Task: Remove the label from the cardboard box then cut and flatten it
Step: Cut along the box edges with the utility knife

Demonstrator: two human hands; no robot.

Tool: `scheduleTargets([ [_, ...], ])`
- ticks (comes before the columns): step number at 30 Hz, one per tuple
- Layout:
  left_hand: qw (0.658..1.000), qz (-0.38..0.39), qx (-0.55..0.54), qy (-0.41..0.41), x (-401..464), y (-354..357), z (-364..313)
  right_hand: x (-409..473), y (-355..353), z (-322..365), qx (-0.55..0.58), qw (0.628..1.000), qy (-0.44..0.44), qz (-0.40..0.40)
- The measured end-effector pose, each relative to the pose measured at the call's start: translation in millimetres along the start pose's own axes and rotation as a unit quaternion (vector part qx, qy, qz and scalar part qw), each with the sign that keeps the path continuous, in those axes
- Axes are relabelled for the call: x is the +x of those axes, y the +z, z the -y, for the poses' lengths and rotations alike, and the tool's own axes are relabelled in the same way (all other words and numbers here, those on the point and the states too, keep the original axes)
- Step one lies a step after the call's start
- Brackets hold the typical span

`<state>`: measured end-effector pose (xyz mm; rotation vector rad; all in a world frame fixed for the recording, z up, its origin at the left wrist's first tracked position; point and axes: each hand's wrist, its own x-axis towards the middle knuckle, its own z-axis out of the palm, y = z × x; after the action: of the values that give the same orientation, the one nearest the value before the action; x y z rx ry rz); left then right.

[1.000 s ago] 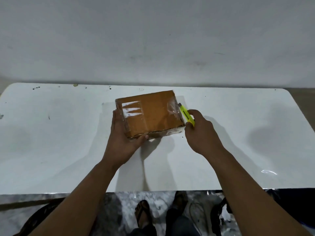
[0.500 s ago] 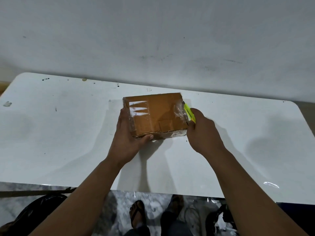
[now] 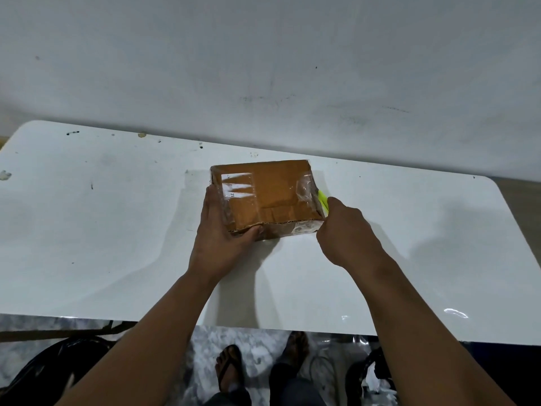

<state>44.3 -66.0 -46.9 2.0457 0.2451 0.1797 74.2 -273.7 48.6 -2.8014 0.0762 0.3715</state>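
- The box (image 3: 265, 197) lies flat on the tabletop (image 3: 102, 230), near the middle of its far edge, with clear tape across its top and sides.
- The left hand (image 3: 218, 230) rests open against the box's left side: fingers flat along that side, thumb pressed to the near face. The grip is spread, bracing rather than enclosing.
- The right hand (image 3: 345, 232) has its grip closed around a yellow cutter (image 3: 322, 199), whose tip sits against the box's right side near the near-right corner. The blade itself cannot be made out.
- Compared with a second ago, the right hand has moved in closer to the box, so less of the cutter shows past the fingers; the left hand keeps the same hold.
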Motion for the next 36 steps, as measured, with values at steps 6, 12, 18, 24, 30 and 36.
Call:
scheduleTargets([
  [6, 1.0, 0.001, 0.003, 0.001, 0.8, -0.6, 2.6, -10.6, -14.1, -2.9, -0.03, 0.998, 0.015, 0.058],
  [12, 1.0, 0.002, 0.0, -0.001, -0.4, -1.5, 0.1, -18.2, -23.6, -12.5, 0.013, 0.996, 0.031, 0.086],
  [18, 1.0, 0.007, -0.024, 0.003, 0.1, -4.1, -3.2, -23.8, -15.0, -11.4, 0.196, 0.981, 0.011, 0.005],
  [24, 0.996, 0.056, -0.062, 0.018, 1.4, -15.0, -6.8, -14.6, 15.0, 1.4, 0.144, 0.98, -0.078, -0.109],
  [30, 0.99, 0.118, -0.073, -0.01, -11.8, -28.5, 1.4, -1.7, 22.3, -5.8, 0.116, 0.987, -0.053, -0.102],
  [36, 0.991, 0.119, 0.053, 0.007, -10.6, -37.0, -2.2, 7.2, 19.3, -12.1, 0.084, 0.989, -0.063, -0.106],
])
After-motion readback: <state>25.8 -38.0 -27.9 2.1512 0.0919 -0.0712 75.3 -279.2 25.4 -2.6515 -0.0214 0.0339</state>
